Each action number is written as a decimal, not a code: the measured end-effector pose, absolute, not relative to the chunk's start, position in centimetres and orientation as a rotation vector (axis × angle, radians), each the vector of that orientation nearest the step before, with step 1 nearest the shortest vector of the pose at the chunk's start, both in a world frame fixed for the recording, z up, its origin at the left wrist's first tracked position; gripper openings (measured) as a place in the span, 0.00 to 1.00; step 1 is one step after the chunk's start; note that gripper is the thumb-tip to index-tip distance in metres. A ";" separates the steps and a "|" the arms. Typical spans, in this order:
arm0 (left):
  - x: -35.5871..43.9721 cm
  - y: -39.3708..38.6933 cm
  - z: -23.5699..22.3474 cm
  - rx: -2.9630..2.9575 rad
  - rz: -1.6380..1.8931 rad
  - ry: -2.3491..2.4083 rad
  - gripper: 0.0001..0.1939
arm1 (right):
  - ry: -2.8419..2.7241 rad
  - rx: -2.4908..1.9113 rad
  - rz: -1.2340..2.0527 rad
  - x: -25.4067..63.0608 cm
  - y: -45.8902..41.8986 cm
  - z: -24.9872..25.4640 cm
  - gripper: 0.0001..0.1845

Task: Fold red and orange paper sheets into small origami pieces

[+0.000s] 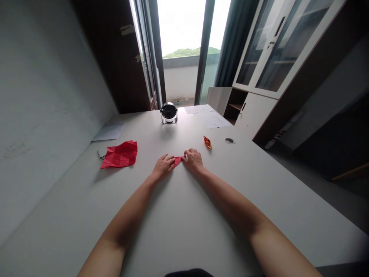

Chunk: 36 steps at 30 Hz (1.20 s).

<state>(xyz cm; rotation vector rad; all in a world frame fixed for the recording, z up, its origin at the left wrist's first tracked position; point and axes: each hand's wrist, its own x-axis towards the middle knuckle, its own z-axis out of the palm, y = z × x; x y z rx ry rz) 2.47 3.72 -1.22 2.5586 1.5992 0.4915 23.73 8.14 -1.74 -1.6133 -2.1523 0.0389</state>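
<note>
At the upper centre of the frame, a round black device (168, 111) in a silvery stand sits near the far edge of a white table (173, 238). White papers (216, 120) lie to its right; a pale sheet (109, 131) lies at middle left, beside the wall (43, 115). A round hole (230, 141) pierces the tabletop right of centre. A dark curtain (235, 46) hangs upper right, beside a white cabinet (256, 111).

"What colour is the folded paper (178, 161)?"
"Red, leaning pink. The creased sheet (120, 154) is red as well (its folds make a pattern of lighter and darker triangles)."
"And the little card (207, 142)?"
"Orange-red, with yellowish touches."
"Anything paler?"
"The tabletop (178, 219) is plain greyish white, the cabinet (255, 111) white."
"Darker?"
"The round device (168, 111): black, silver-rimmed. The curtain (234, 42) is deep blue-grey."
</note>
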 end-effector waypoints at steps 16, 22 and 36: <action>2.6 3.1 -0.6 2.547 0.462 1.619 0.24 | -2.216 -1.560 0.080 23.8 8.1 -1.4 0.17; 2.9 3.0 -0.5 2.584 0.484 1.648 0.20 | -2.117 -1.620 0.123 24.6 8.7 -1.3 0.16; 2.9 2.8 -0.2 2.573 0.560 1.658 0.17 | -2.288 -1.221 0.262 23.7 8.2 -1.4 0.11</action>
